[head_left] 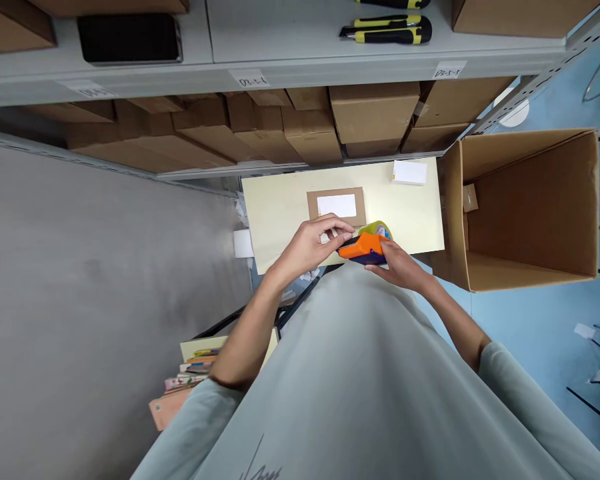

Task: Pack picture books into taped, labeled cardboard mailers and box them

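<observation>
An orange and dark blue tape dispenser [364, 248] with a yellow-green roll of tape [379, 229] is gripped in my right hand [399, 268], just in front of my shirt. The thumb and fingers of my left hand [320, 243] come together at the dispenser's left end; what they pinch there is too small to make out. Just beyond my left fingers, a flat brown cardboard box [312, 205] with a white label [337, 205] lies on the cream tabletop [275, 200].
A large open carton [530, 213] stands right of the table, a small box [470, 198] inside. White labels [409, 173] lie at the table's back right. Shelving ahead holds brown boxes [375, 113], utility knives [390, 32] and a black phone [129, 39]. A grey wall [105, 267] closes the left.
</observation>
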`<control>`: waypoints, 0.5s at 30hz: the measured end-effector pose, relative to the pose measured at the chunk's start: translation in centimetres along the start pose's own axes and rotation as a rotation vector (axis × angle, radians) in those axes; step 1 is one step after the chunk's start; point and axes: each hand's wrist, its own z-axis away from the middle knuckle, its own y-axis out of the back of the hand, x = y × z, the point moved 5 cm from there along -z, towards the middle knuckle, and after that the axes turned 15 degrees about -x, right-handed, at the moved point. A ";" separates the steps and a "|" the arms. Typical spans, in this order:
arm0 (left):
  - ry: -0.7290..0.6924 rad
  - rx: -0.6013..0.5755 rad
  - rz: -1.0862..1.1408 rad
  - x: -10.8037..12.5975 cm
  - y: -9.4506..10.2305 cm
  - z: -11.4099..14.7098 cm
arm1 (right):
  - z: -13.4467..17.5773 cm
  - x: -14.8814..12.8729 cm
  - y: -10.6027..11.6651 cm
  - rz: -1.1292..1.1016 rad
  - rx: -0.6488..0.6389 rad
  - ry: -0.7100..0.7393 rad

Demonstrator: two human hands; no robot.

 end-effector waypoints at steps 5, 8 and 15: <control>-0.036 0.097 -0.067 -0.3 -1.5 -0.9 | 0.5 1.6 0.1 0.005 -0.022 -0.019; -0.049 0.190 -0.078 -0.9 -2.8 -1.3 | 0.5 2.9 0.2 0.013 -0.031 -0.014; 0.046 0.376 -0.036 -4.4 -6.5 -0.7 | 0.6 6.1 -0.3 0.050 -0.100 -0.049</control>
